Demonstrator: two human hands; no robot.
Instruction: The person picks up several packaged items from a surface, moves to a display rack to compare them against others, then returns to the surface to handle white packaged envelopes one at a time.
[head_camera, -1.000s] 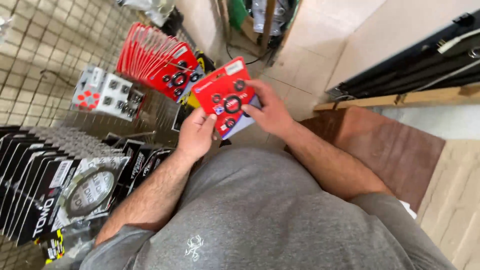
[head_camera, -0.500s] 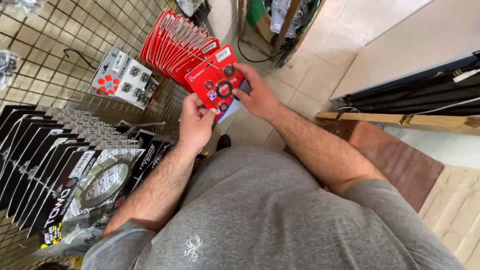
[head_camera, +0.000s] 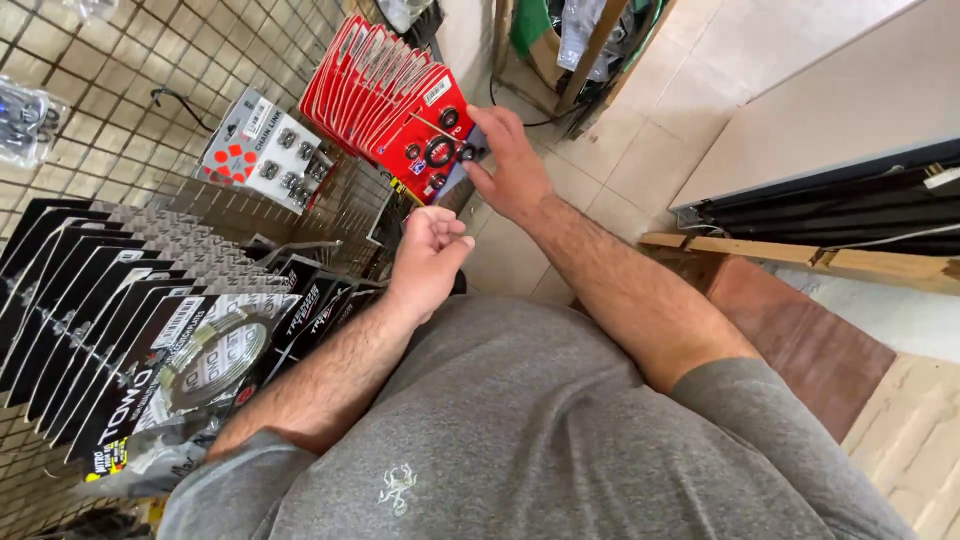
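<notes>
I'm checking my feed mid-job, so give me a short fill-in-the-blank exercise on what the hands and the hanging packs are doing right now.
1. The right hand grips the front card of the row of ____ blister packs hanging on the wire grid.
2. The left hand is closed in a loose fist and holds ____.
3. The black-carded coil packs hang to the ____ of the left hand.

Missing words: red; nothing; left

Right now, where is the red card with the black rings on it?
In the head view, the red card is up near the top middle, at the front of the row of red cards hanging on the wire grid, with the right hand touching its edge.
</notes>
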